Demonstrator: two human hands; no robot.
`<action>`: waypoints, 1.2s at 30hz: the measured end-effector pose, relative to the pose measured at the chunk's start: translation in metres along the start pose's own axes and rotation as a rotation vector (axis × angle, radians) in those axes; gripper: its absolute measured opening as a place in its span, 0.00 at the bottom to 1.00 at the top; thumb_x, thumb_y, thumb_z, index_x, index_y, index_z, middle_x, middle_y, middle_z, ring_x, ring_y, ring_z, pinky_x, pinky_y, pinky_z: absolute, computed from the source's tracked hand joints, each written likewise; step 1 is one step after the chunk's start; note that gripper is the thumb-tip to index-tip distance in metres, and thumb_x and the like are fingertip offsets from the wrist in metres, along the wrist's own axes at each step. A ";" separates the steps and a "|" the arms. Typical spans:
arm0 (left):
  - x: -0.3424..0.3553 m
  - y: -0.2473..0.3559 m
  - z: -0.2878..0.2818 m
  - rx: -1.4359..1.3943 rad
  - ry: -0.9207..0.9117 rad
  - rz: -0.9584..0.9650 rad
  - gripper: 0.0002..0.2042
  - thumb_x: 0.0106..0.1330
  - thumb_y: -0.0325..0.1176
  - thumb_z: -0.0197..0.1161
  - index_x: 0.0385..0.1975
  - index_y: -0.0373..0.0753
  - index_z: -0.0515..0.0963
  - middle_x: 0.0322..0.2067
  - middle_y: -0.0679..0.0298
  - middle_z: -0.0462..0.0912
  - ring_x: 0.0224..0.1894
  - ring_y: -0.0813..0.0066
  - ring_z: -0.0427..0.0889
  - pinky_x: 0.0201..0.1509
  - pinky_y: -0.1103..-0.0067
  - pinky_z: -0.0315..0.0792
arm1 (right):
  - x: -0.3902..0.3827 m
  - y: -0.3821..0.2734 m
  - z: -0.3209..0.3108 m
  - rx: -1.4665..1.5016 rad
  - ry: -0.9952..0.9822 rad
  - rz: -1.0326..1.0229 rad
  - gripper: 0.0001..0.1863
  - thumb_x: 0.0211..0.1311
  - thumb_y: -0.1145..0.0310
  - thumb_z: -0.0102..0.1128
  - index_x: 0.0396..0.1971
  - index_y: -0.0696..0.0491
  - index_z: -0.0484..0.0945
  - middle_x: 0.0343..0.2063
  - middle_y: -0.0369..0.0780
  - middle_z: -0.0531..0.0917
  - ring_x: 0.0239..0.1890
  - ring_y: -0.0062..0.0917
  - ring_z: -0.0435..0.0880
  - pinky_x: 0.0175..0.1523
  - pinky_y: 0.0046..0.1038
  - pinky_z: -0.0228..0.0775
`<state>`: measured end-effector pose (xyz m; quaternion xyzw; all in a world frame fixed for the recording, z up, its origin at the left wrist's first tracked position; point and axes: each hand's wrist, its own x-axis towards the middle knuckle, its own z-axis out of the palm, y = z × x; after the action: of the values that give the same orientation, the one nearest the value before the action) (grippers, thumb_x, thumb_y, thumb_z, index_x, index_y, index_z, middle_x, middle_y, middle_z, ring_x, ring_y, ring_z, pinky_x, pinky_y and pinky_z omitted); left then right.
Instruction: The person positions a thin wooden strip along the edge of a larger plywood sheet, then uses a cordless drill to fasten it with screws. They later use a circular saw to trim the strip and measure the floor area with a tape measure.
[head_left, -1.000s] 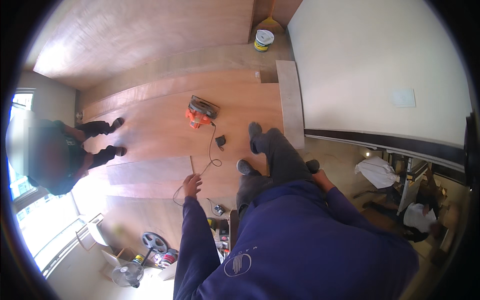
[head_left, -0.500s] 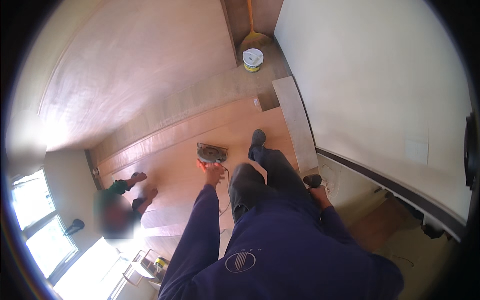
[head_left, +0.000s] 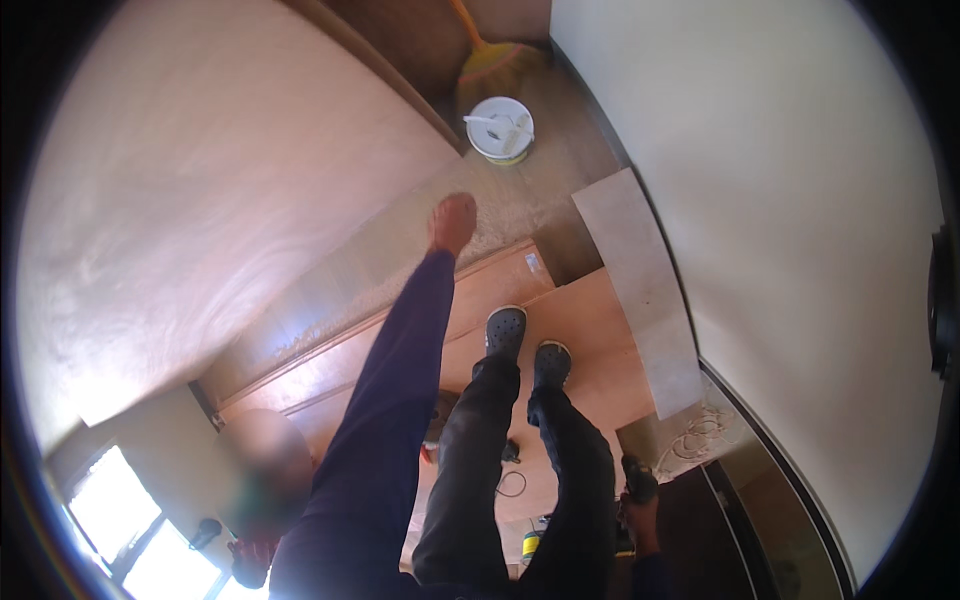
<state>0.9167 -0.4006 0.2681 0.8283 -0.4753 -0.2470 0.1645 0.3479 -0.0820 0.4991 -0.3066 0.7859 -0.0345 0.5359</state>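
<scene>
My left hand (head_left: 452,220) is extended above the floor, below the white lidded bucket (head_left: 500,142) and near the lower edge of a large leaning wooden panel (head_left: 220,160). Its fingers are foreshortened and blurred, so their grip is unclear. Low at the right, my right hand (head_left: 637,515) grips a dark power tool (head_left: 637,478). My shoes stand on reddish plywood boards (head_left: 590,330). Behind my left leg, part of the circular saw (head_left: 436,420) shows, with its cord looping nearby.
A broom (head_left: 490,62) stands behind the bucket. A pale narrow board (head_left: 645,290) lies along the white wall (head_left: 800,200). Pale cord (head_left: 690,440) is coiled at the right. Another person (head_left: 270,470) is at lower left beside a bright window (head_left: 110,495).
I have stepped toward the bucket and leaning panel. My left hand rose forward from near the saw. My right hand still holds the tool. The other person appears lower in view.
</scene>
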 end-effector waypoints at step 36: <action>-0.134 0.024 -0.006 -0.076 -0.675 -0.167 0.14 0.57 0.24 0.67 0.45 0.34 0.85 0.32 0.54 0.90 0.31 0.68 0.90 0.31 0.75 0.78 | -0.106 0.109 0.018 0.560 0.203 0.419 0.14 0.56 0.78 0.65 0.42 0.60 0.75 0.19 0.37 0.78 0.15 0.24 0.79 0.21 0.29 0.72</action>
<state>0.8462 -0.2962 0.3194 0.7292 -0.4238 -0.5372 0.0077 0.3406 0.0660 0.5366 0.0245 0.8408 -0.1682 0.5140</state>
